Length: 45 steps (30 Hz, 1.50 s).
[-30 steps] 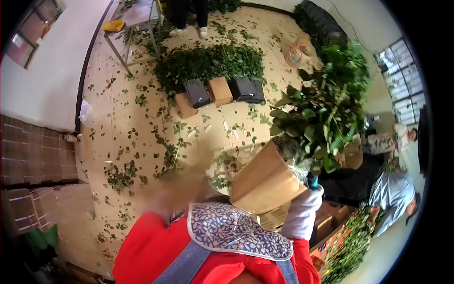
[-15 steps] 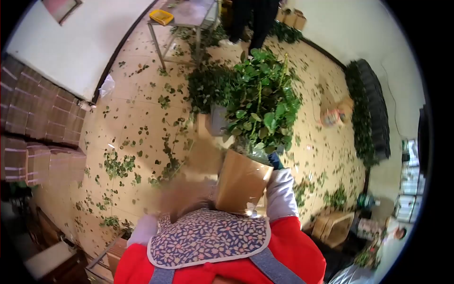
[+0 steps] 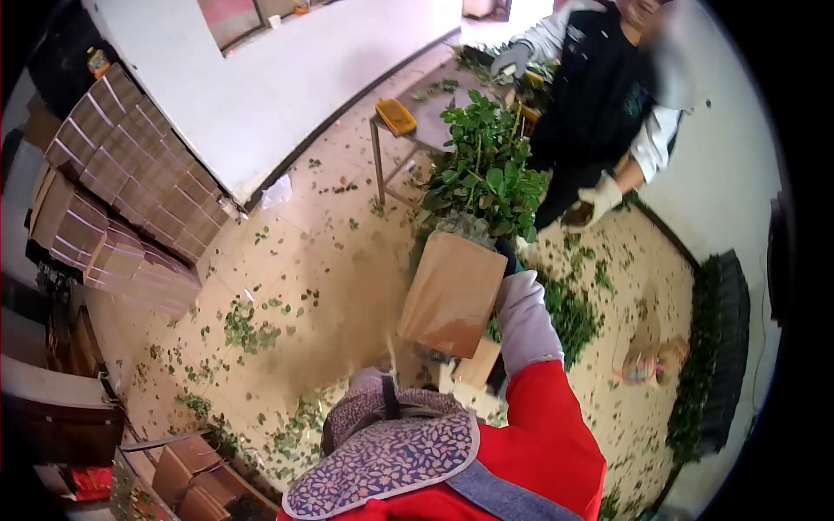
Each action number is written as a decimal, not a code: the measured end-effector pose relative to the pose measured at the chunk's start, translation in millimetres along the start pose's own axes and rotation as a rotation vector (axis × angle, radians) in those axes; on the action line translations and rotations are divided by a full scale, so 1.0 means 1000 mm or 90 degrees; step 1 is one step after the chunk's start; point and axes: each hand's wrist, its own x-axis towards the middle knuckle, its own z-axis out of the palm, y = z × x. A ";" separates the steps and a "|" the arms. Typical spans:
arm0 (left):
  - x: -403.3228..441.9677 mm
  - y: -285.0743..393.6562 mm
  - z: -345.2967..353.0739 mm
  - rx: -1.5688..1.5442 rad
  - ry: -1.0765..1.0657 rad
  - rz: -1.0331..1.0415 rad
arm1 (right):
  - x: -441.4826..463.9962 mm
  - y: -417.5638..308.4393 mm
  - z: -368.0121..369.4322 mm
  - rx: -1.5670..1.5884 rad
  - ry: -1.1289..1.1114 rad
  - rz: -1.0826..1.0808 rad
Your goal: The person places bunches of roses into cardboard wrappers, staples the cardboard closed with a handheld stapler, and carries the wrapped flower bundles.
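Note:
A bunch of leafy green stems rises from clear plastic and a brown cardboard wrap, held up in front of me. My right hand, in a dark glove, grips it at the right side near the top of the cardboard; most of its fingers are hidden behind. The pale sleeve of that arm is stretched forward. On the left, only a bit of pale sleeve shows by the flowered apron. A brown smear of motion lies ahead of it, and the left fingers cannot be made out.
A co-worker with gloved hands stands beyond the bunch, by a metal table with a yellow tray. Stacked cardboard lines the left wall. Leaves litter the floor. Dark bundles stand along the right wall.
The bunch in its cardboard has moved forward with my right arm, away from my apron. The view has turned and lifted, bringing the co-worker's upper body into sight.

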 end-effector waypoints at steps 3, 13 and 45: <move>0.051 0.039 -0.018 -0.040 0.023 0.018 | 0.072 -0.017 0.039 -0.018 0.003 -0.011; 0.295 0.146 -0.107 -0.115 0.065 -0.022 | 0.357 -0.035 0.108 -0.092 0.110 -0.023; 0.585 0.628 -0.056 -0.220 0.116 0.067 | 0.056 0.216 -0.023 -0.251 0.169 0.525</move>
